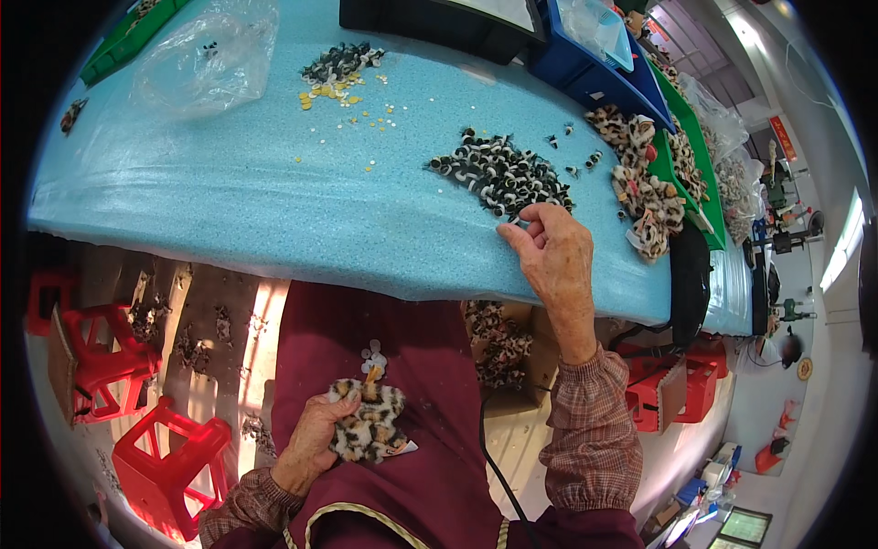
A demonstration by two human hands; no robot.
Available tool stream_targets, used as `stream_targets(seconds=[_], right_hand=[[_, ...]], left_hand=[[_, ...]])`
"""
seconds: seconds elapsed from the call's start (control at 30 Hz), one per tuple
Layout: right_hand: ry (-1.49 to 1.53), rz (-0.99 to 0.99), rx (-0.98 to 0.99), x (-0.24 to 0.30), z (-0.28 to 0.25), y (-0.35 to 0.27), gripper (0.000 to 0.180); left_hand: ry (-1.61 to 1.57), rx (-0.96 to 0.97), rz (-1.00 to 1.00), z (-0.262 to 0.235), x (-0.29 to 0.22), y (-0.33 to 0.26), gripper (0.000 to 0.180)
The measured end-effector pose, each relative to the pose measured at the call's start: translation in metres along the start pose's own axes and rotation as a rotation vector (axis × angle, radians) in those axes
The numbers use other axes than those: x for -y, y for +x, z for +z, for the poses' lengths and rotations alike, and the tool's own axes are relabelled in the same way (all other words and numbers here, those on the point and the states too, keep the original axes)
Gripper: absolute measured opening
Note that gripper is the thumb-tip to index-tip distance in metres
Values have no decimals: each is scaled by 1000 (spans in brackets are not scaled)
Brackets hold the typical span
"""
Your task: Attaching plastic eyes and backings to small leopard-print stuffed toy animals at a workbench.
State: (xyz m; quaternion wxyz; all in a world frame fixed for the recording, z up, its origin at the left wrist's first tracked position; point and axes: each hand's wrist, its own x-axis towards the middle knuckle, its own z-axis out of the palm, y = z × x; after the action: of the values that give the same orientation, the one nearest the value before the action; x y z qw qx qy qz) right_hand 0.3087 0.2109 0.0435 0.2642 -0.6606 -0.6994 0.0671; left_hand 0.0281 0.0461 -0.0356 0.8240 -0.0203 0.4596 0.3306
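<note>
My left hand (315,434) rests on my lap, closed on a leopard-print plush piece (370,423) with a small white tag at its lower corner. Just beyond it, several small white discs (373,355) lie on my dark red apron (430,352). On the table, my right hand (555,256) is at the near edge of a pile of small black-and-white pieces (503,174) that look like toy eyes. Its thumb and forefinger come together in a pinch. Whatever is between those fingertips is too small to make out.
The table has a light blue cover (229,192). Yellow and white discs (334,91) lie beside a dark pile (343,62). Plush pieces (649,197) lie at right by a green crate (690,174). Blue (585,55) and black bins (439,27) stand behind; red stools (174,457) are below left.
</note>
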Motion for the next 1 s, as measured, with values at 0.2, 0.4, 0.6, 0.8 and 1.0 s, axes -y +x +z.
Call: stream_targets(seconds=[0.2,0.4,0.6,0.8,1.0], right_hand=[[-25,-123,-13,-10,11,11,11],[498,160,116,23,-21,-32,10],[1129,510,585,66,4,-125,14],[1187,723,792,76,38,-165,16],[1130,576,783,76,50,-171,16]], left_hand=[[-25,32,44,3,-4,-6,26],[-55,-46,-22,11,-7,-4,23],[-56,-139,-44,11,1,-8,21],[49,-92,57,12,6,-5,22],[176,-126,163,7,14,-1,25]])
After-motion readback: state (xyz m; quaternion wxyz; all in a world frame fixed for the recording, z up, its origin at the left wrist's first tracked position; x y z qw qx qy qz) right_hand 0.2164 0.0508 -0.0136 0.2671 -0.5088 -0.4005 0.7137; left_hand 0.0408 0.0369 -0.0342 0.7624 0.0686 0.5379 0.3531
